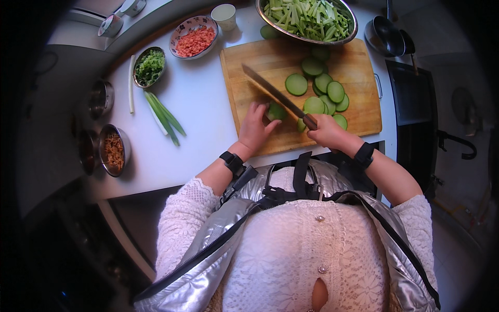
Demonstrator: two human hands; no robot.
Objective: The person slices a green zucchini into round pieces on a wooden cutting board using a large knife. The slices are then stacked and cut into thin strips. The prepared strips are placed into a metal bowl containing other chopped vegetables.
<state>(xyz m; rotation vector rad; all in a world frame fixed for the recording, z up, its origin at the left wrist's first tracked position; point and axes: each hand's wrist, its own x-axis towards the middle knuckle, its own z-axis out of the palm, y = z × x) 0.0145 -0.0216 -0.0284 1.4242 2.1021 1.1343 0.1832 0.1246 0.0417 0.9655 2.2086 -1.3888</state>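
Note:
A kitchen knife (273, 87) slants over the wooden cutting board (249, 58), its wooden handle gripped by my right hand (329, 130). The tip points up and left. Left of the blade, my left hand (257, 126) has its fingertips at a piece of green vegetable (276, 110), possibly radish, partly hidden by hand and blade. Several round green slices (335, 92) lie overlapping on the board to the right of the knife, and a single slice (296, 84) rests apart from them.
A metal bowl of green strips (308, 19) stands behind the board. To the left are a patterned bowl of chopped red food (195, 39), a paper cup (224, 17), a bowl of chopped greens (149, 67), scallion pieces (165, 117) and a bowl of brown shreds (114, 150). Pans (384, 37) stand right.

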